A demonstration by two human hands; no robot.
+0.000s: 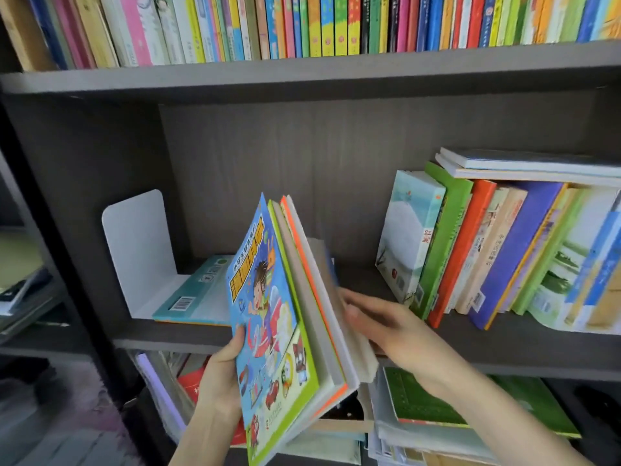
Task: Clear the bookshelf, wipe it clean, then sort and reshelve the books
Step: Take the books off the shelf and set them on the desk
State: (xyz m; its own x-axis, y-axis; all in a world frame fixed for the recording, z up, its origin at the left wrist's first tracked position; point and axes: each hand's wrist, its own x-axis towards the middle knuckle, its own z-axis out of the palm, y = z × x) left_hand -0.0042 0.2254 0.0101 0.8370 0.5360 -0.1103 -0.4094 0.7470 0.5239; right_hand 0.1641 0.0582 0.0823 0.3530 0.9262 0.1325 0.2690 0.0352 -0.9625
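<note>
Clamped on the lower left edge of a fanned bundle of thin paperback picture books, blue cartoon cover foremost, is the left grip: thumb on the cover, fingers hidden behind. At 3 o'clock of the bundle the right grip stands apart, fingers stretched out against the rearmost book, fingertips blurred. The bundle is held clear of any surface, near upright with its top tilted toward 11 o'clock, in front of the dark grey middle shelf board.

At 10 o'clock of the bundle a white metal L-shaped bookend stands on that board near its left wall. A teal book with a barcode lies flat on the bookend's foot, partly hidden by the bundle. At 2 o'clock a row of mixed books leans leftward on the same board, well apart from the bookend. Two pale books lie flat across the row's top.

At 12 o'clock the upper shelf carries a tight row of coloured spines. At 5 o'clock, on the shelf below, a green-covered book tops a flat stack.
</note>
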